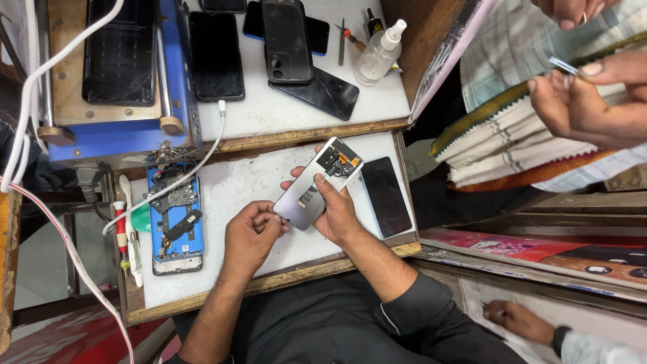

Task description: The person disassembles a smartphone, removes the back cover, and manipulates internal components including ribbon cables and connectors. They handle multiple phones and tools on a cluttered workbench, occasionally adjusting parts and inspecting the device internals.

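Note:
My right hand [337, 214] grips a phone display panel [317, 183] back side up, silver-grey with a dark connector area at its upper end, tilted above the white work mat [232, 189]. My left hand [251, 232] pinches the panel's lower left corner with closed fingers. A black phone [385, 195] lies on the mat just right of my right hand. An opened phone body [175, 216] with a blue frame and exposed boards lies to the left of my left hand.
A blue machine [114, 81] with white cables [202, 152] stands at upper left. Several dark phones [286, 40] and a spray bottle [379, 52] lie on the far shelf. Other people's hands [579, 101] hold tweezers at upper right; another person's hand [515, 318] rests at lower right.

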